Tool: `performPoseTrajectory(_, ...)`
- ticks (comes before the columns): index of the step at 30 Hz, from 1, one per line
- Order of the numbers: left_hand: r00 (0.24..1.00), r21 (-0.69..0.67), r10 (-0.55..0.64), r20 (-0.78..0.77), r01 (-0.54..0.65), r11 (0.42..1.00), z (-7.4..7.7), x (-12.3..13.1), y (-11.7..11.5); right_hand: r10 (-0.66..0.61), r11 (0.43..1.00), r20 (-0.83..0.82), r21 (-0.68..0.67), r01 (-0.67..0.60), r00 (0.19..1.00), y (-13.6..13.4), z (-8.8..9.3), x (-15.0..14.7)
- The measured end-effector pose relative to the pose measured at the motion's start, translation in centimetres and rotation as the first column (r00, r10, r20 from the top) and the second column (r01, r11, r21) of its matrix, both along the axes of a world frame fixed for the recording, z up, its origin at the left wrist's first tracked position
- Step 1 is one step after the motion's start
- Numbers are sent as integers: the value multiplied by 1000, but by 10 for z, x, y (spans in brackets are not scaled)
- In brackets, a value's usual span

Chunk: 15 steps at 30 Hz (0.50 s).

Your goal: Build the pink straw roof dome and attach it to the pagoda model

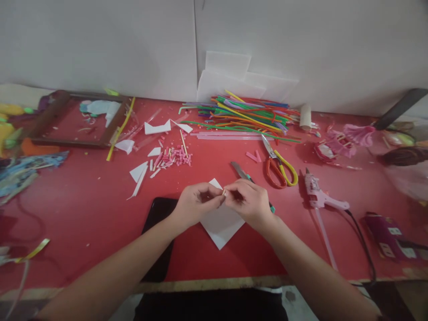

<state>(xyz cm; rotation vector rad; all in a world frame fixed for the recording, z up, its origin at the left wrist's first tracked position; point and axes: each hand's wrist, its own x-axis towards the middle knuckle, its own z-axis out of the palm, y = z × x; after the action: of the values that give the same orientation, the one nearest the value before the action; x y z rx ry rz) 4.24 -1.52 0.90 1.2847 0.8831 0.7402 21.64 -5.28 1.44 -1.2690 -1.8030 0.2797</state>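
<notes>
My left hand [197,203] and my right hand [250,201] meet fingertip to fingertip over a white paper sheet [220,229] lying on the red table. Both pinch a tiny pale piece [224,192] between them; its shape is too small to make out. A cutter knife [239,170] lies behind my right hand, partly covered by it. Partly under my left forearm rests a black phone [160,223]. Beyond my left hand is a pile of small pink pieces [177,156] with white paper scraps [137,174] beside it.
Scissors [279,167] and a pink glue gun [321,196] with its cord lie to the right. Colourful pipe cleaners [247,113] are heaped by the wall. A brown frame [73,142] sits back left, and a purple box [389,236] at far right.
</notes>
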Motion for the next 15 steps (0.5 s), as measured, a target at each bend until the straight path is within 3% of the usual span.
performPoseTrajectory(8,989,-164,-24,146,48,985,4,-2,6,42,977,-209,-197,-84,977,1,10,4)
performPoseTrajectory(15,979,-212,-62,193,103,972,4,-3,6,58,982,-131,-171,-81,990,8,15,4)
